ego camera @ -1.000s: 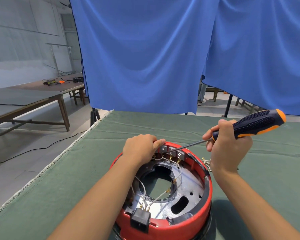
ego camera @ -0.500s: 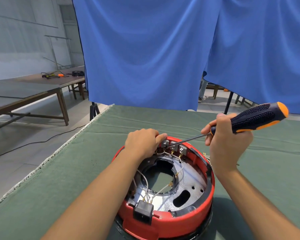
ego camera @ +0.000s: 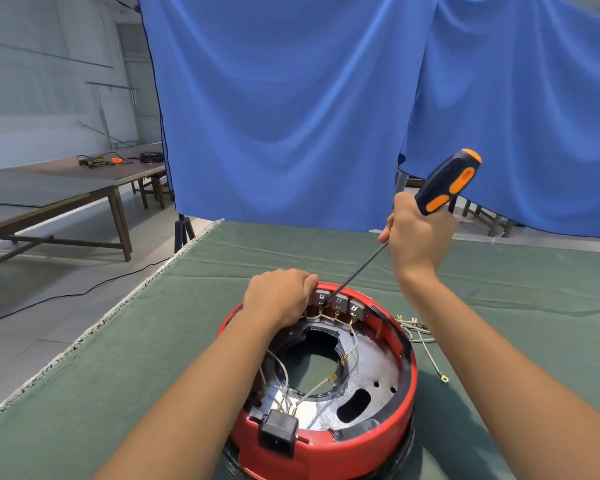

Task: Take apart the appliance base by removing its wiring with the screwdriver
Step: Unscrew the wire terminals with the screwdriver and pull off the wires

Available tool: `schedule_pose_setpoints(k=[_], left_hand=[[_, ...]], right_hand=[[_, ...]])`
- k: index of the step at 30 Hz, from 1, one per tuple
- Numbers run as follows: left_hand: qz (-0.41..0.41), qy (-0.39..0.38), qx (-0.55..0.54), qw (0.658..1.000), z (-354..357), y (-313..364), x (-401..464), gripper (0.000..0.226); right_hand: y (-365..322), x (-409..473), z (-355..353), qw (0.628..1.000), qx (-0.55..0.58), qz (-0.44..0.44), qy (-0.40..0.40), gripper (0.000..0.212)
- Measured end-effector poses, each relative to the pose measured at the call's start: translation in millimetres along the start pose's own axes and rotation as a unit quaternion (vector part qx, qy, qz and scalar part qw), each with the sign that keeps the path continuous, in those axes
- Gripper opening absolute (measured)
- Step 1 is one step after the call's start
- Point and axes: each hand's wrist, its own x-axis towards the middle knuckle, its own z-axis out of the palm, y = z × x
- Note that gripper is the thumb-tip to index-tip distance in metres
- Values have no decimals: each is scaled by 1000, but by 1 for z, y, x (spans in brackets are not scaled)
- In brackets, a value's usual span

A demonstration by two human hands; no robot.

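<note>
We see right hand (ego camera: 417,237) squeezing screwdriver (ego camera: 444,187), tip down at gray blocks (ego camera: 338,302). Left hand (ego camera: 278,294), fingers curled, grips far rim of red appliance base (ego camera: 326,441) on table (ego camera: 125,358).

A round red appliance base (ego camera: 361,441) sat on the green counter (ego camera: 153,358). The left hand (ego camera: 278,296) curled over its far rim, beside three small grey blocks (ego camera: 340,303). The right hand (ego camera: 418,237) gripped a black and orange screwdriver (ego camera: 444,185), tilted, its tip down at the blocks. Loose white wires (ego camera: 420,332) lay on the counter just right of the base. Blue curtains (ego camera: 291,116) hung behind.
</note>
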Motion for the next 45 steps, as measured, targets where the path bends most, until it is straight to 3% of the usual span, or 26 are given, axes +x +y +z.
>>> schedule_pose_setpoints(k=[6, 12, 18, 30, 37, 45], left_hand=[[-4, -10, -6, 1000, -2, 0, 0, 43], [-4, -2, -8, 1000, -2, 2, 0, 43], [-3, 0, -5, 1000, 0, 2, 1, 43], [-7, -7, -7, 1000, -1, 1, 1, 41], [-7, -9, -7, 1000, -2, 1, 1, 40], [-6, -4, -9, 1000, -1, 2, 0, 42]], right_hand=[[-2, 14, 15, 996, -77, 35, -22, 17], [-3, -17, -11, 1000, 13, -1, 29, 29], [-5, -51, -31, 995, 79, -56, -12, 33], [-2, -2, 4, 999, -22, 20, 25, 14], [-2, 14, 19, 995, -81, 57, -8, 13], [-5, -25, -13, 999, 37, -8, 26, 30]])
